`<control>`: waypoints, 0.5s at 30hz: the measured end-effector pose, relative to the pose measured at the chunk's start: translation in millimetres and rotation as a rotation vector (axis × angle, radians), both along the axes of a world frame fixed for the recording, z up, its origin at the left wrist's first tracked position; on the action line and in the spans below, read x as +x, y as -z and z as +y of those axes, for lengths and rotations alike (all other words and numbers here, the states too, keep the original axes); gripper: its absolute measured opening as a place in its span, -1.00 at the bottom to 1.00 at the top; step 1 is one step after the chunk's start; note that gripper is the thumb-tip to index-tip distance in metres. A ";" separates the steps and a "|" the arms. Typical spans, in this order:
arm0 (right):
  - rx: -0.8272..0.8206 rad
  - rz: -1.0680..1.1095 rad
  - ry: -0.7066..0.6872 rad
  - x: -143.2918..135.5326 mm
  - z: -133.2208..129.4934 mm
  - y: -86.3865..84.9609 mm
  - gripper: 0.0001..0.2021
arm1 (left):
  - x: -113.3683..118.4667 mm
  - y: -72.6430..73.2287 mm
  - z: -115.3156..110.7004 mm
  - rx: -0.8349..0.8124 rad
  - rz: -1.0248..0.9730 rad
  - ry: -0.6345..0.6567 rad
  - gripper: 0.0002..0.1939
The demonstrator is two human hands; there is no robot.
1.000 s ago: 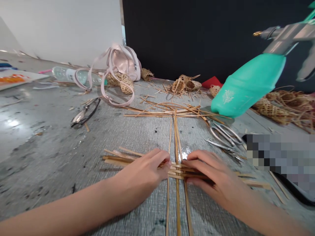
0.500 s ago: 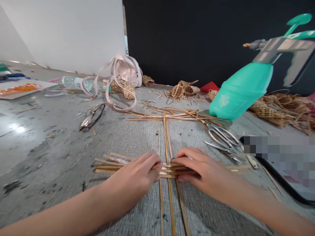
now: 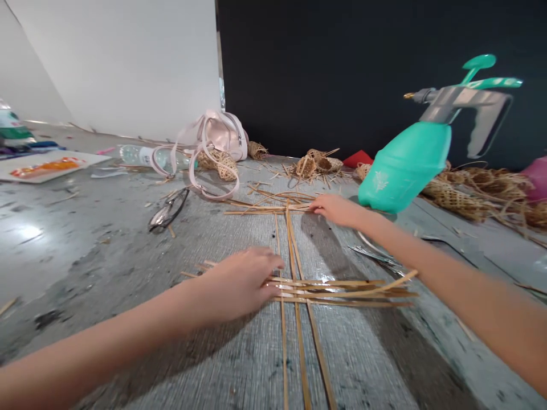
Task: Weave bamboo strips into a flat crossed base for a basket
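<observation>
In front of me several flat bamboo strips (image 3: 363, 294) lie crosswise, woven over and under three long lengthwise strips (image 3: 300, 347). My left hand (image 3: 243, 279) has its fingers curled and closed on the left part of this weave, covering it. Farther off, a loose pile of bamboo strips (image 3: 252, 210) lies across the far ends of the lengthwise strips. My right hand (image 3: 335, 209) is stretched out to the right side of that pile, with fingertips pinched at a strip there. One crosswise strip bends up at its right end.
A green spray bottle (image 3: 405, 162) leans at the right. Scissors (image 3: 376, 257) lie partly under my right forearm. Eyeglasses (image 3: 168, 212), a pink bag (image 3: 222, 135), a plastic bottle (image 3: 139, 155) and a paint-smeared tray (image 3: 92, 159) are at the left. Small woven baskets (image 3: 318, 163) lie behind.
My right hand has left the weave and moved forward to the strip pile. My left hand stays at the weave. The view has shifted slightly, and the spray bottle shows farther left.
</observation>
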State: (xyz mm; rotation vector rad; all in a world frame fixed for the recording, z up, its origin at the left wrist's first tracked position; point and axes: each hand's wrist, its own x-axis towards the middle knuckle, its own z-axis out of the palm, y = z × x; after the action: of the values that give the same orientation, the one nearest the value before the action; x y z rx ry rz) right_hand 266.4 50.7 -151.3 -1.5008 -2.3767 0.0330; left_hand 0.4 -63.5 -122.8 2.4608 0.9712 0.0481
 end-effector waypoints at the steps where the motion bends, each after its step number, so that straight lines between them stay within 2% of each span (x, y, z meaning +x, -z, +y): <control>1: -0.026 -0.038 0.002 -3.2 3.2 4.1 -0.74 | 0.8 -0.5 2.5 -0.023 0.001 -0.023 -0.89; 4: -0.057 -0.140 0.037 -8.9 6.2 8.2 -0.72 | 2.9 2.1 11.8 -0.113 0.003 -0.079 -0.90; 7: -0.055 -0.176 0.069 -7.2 0.3 -0.1 -0.72 | 3.0 6.1 21.0 -0.209 -0.012 -0.082 -0.88; 11: -0.014 -0.154 0.137 2.9 -21.9 -27.1 -0.76 | 2.3 4.5 25.1 -0.214 -0.047 -0.071 -0.85; 15: 0.096 -0.062 0.287 20.7 -53.0 -59.6 -0.76 | 8.6 -4.4 18.5 -0.047 -0.115 -0.031 -0.97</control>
State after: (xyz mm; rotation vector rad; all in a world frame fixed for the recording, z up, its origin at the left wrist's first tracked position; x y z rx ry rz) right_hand 287.1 -2.3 -91.7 -1.8025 -2.1510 -0.1948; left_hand 9.0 -45.0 -118.4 2.3722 0.9504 0.1732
